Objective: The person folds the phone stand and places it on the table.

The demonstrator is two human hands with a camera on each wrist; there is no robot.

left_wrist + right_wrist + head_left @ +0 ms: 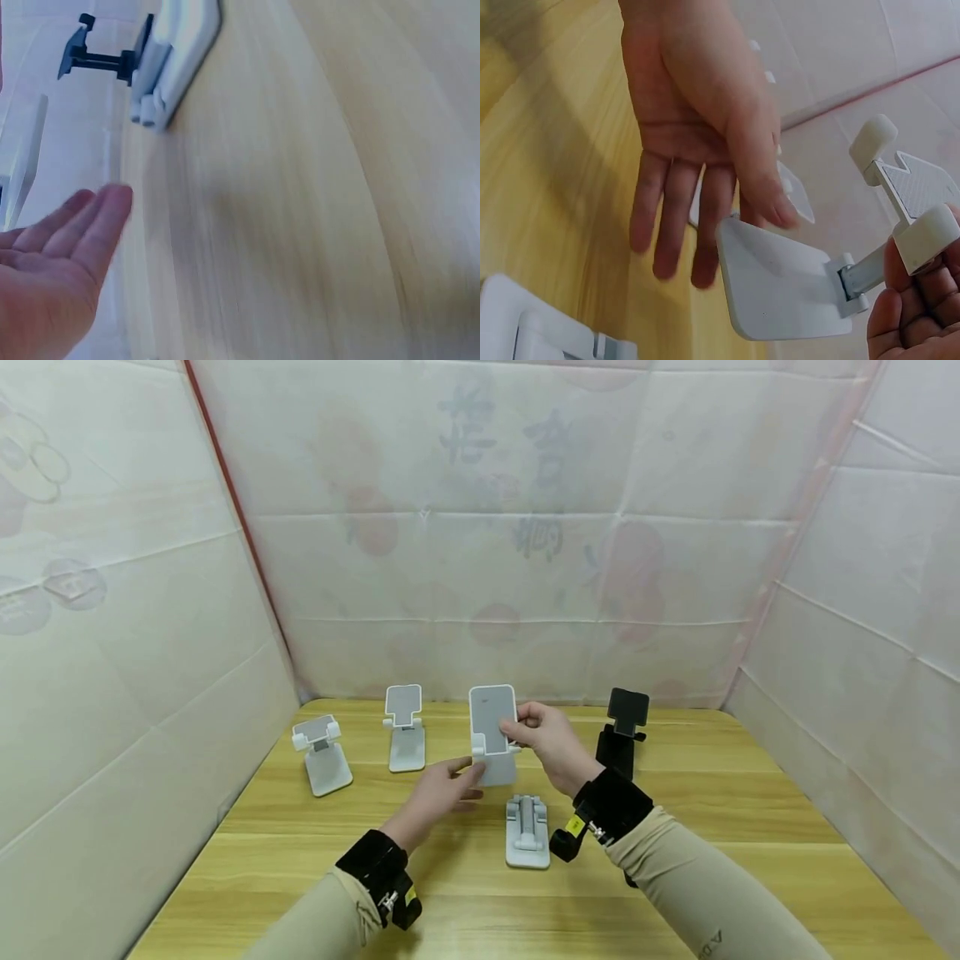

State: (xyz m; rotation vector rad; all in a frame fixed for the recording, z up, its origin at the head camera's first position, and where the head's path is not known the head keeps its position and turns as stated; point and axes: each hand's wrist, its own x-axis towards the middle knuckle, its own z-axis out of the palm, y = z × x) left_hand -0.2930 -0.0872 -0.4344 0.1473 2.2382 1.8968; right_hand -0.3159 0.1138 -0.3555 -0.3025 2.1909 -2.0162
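My right hand (551,743) grips a white phone stand (492,718) above the table, thumb on the grey-padded front of its holder plate. In the right wrist view, right-hand fingers (922,319) curl beneath the holder plate, while the stand's base (784,289) juts out to the left. My left hand (442,789) is at the base's left edge. Its thumb and index finger are close to that edge; firm contact cannot be made out. Three other fingers of the left hand (686,165) extend loosely. A folded white stand (527,835) lies on the table below.
Two unfolded white stands, one tilted (327,760) and one upright (406,731), stand at the back left. A black stand (628,710) is behind the right wrist, partly hidden. Patterned sheeting (487,568) rises behind the wooden table (300,860) and along both sides.
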